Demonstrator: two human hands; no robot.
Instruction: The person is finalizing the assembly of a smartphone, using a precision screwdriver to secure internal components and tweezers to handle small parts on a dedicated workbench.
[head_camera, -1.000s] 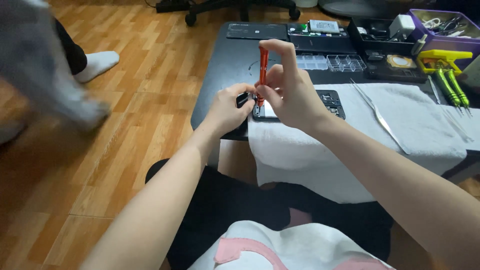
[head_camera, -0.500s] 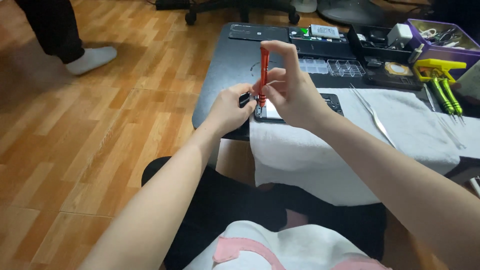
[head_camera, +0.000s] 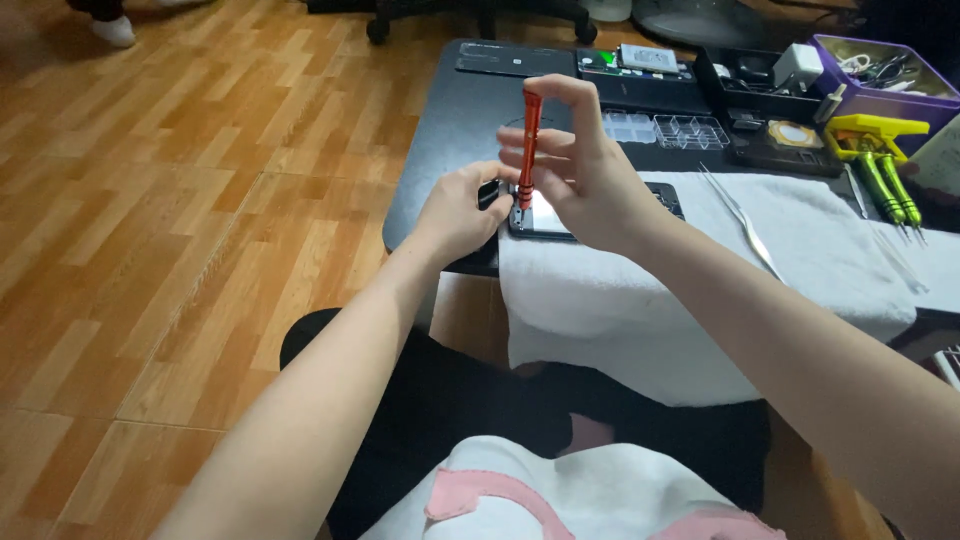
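Right hand fingers pinched red screwdriver upright, tip on phone; left hand w/ fingers curled steadied phone's edge on table.

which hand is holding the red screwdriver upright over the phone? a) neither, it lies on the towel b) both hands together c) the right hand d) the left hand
c: the right hand grips the red screwdriver upright, its tip down at the opened phone on the white towel, while the left hand rests at the phone's left edge and steadies it.
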